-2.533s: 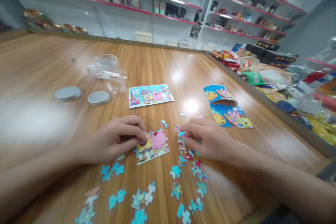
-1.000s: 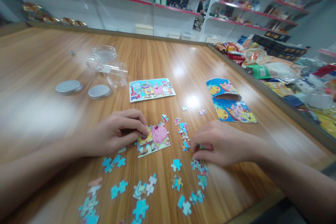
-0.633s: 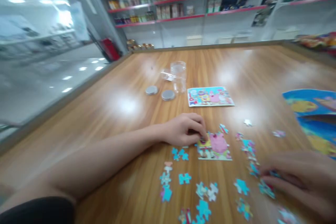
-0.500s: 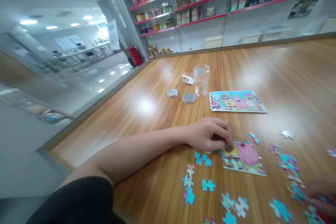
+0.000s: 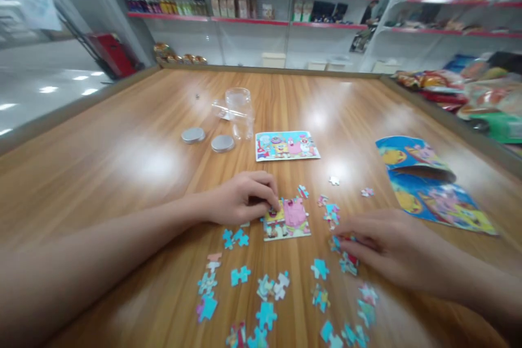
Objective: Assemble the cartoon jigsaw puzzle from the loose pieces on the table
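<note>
My left hand (image 5: 240, 199) rests on the wooden table (image 5: 122, 163) with its fingers curled, pinching the left edge of a small joined puzzle section (image 5: 286, 219) showing pink and yellow cartoon figures. My right hand (image 5: 387, 247) lies to the right, fingers bent over a cluster of loose puzzle pieces (image 5: 345, 261); its fingertips touch them. More loose blue pieces (image 5: 240, 275) lie scattered near the table's front edge.
A printed reference picture (image 5: 286, 145) lies beyond the puzzle. Two clear jars (image 5: 238, 111) and two round metal lids (image 5: 222, 143) sit further back left. A torn blue package (image 5: 428, 185) lies at right. Store shelves (image 5: 244, 5) line the back; packaged goods (image 5: 485, 92) pile at right.
The camera swung left and has come back toward the table. My right hand moved down and right among the loose pieces. My left hand stayed on the joined section.
</note>
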The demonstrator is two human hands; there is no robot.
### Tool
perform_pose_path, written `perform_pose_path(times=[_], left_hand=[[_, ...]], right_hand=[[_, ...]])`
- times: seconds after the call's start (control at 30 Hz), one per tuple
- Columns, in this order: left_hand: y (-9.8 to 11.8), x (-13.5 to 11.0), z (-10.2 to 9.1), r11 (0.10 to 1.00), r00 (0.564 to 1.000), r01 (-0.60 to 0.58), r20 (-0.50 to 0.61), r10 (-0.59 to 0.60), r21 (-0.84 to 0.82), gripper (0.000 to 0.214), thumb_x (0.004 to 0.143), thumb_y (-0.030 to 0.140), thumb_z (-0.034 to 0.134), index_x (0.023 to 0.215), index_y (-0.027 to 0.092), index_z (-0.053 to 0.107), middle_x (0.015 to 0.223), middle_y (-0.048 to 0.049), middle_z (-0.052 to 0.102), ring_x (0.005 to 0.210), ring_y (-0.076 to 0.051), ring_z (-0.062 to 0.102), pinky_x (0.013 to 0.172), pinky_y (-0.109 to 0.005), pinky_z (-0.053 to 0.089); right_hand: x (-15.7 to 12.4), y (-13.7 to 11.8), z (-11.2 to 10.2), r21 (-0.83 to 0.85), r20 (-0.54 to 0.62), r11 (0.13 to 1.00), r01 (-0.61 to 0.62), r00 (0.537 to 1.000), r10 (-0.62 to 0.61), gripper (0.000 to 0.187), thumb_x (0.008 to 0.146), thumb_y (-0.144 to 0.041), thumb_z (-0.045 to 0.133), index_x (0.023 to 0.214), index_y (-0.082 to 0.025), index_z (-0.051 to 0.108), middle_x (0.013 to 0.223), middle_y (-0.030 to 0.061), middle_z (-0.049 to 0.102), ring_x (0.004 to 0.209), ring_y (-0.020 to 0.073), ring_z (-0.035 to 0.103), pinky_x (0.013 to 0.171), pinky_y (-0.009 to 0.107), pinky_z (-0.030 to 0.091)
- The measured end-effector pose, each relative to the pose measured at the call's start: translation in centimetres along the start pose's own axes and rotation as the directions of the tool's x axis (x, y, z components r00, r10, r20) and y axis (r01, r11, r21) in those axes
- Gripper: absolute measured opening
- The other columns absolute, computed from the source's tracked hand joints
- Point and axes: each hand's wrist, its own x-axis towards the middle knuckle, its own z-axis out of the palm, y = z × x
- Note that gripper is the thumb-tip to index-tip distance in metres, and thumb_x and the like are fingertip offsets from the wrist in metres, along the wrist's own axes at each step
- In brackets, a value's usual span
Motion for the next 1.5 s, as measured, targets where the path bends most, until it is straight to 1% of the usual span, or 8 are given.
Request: perform_pose_path(times=[0.13,0.23,0.3,0.37,0.47,0.8,1.2,1.5], left_hand=[[0.0,-0.2,-0.2,0.994,0.993,0.107,0.045,-0.107,0.008,0.023,0.089,0.013,0.058,0.100,0.019,0.078,0.099,-0.0098,0.067,0.084,-0.016,0.064,0.077,-0.027,0.053],[-0.1,-0.2,-0.6,0.972,0.983,0.183,0.054,-0.177,-0.147,0.020,0.091,0.015,0.060,0.100,0.018,0.078,0.096,-0.0090,0.068,0.085,-0.016,0.065,0.079,-0.027,0.052],[-0.6,-0.3,-0.9,0.897,0.960,0.261,0.003,-0.279,-0.357,0.016,0.089,0.017,0.064,0.096,0.016,0.079,0.093,-0.0084,0.070,0.084,-0.016,0.065,0.078,-0.026,0.052],[-1.3,-0.4,-1.1,0.784,0.912,0.284,-0.096,-0.398,-0.552,0.012,0.086,0.018,0.069,0.091,0.015,0.079,0.087,-0.0076,0.071,0.080,-0.015,0.064,0.072,-0.024,0.051],[-2.3,-0.4,-1.3,0.708,0.847,0.235,-0.217,-0.485,-0.666,0.013,0.083,0.020,0.069,0.090,0.015,0.079,0.078,-0.0066,0.069,0.069,-0.012,0.060,0.063,-0.022,0.048],[-2.6,-0.1,-1.2,0.640,0.804,0.202,-0.247,-0.540,-0.742,0.012,0.076,0.016,0.071,0.085,0.012,0.078,0.069,-0.0068,0.068,0.064,-0.013,0.061,0.060,-0.025,0.049],[-2.6,-0.1,-1.2,0.623,0.799,0.200,-0.242,-0.550,-0.756,0.011,0.075,0.016,0.072,0.083,0.012,0.078,0.070,-0.0069,0.069,0.063,-0.012,0.061,0.058,-0.024,0.049],[-2.5,-0.1,-1.1,0.624,0.802,0.201,-0.239,-0.547,-0.755,0.011,0.076,0.016,0.072,0.084,0.012,0.078,0.070,-0.0071,0.069,0.063,-0.013,0.061,0.058,-0.024,0.050]], right_hand=[[0.7,-1.0,-0.7,-0.044,0.086,0.995,-0.091,0.992,0.094,0.016,0.095,-0.025,0.058,0.104,-0.026,0.072,0.077,-0.0018,0.071,0.066,0.0128,0.063,0.062,0.027,0.038],[0.7,-1.0,-0.8,-0.067,0.092,0.993,-0.102,0.990,0.108,0.018,0.095,-0.027,0.057,0.105,-0.027,0.072,0.075,-0.0024,0.070,0.064,0.0123,0.061,0.061,0.026,0.036],[0.7,-0.9,-0.7,-0.068,0.090,0.992,-0.105,0.990,0.110,0.019,0.096,-0.028,0.056,0.105,-0.027,0.072,0.074,-0.0023,0.070,0.064,0.0121,0.061,0.061,0.026,0.036],[0.5,-0.7,-0.7,-0.053,0.086,0.994,-0.100,0.991,0.104,0.018,0.096,-0.030,0.056,0.105,-0.026,0.072,0.075,-0.0018,0.070,0.064,0.0122,0.061,0.061,0.026,0.036],[0.4,-0.5,-0.6,-0.017,0.079,0.995,-0.100,0.992,0.101,0.018,0.096,-0.030,0.057,0.107,-0.027,0.072,0.077,-0.0012,0.071,0.065,0.0122,0.062,0.061,0.026,0.037],[0.4,-0.4,-0.5,0.012,0.061,0.997,-0.077,0.995,0.077,0.017,0.095,-0.029,0.059,0.105,-0.026,0.073,0.076,-0.0002,0.071,0.064,0.0126,0.063,0.060,0.026,0.040],[0.2,-0.3,-0.5,0.009,0.080,0.995,-0.100,0.992,0.099,0.016,0.096,-0.030,0.058,0.105,-0.028,0.071,0.079,-0.0016,0.071,0.068,0.0135,0.064,0.062,0.027,0.039],[0.4,-0.5,-0.6,0.038,0.061,0.997,-0.073,0.996,0.071,0.015,0.095,-0.026,0.059,0.102,-0.024,0.072,0.080,0.0004,0.072,0.067,0.0131,0.064,0.062,0.026,0.040]])
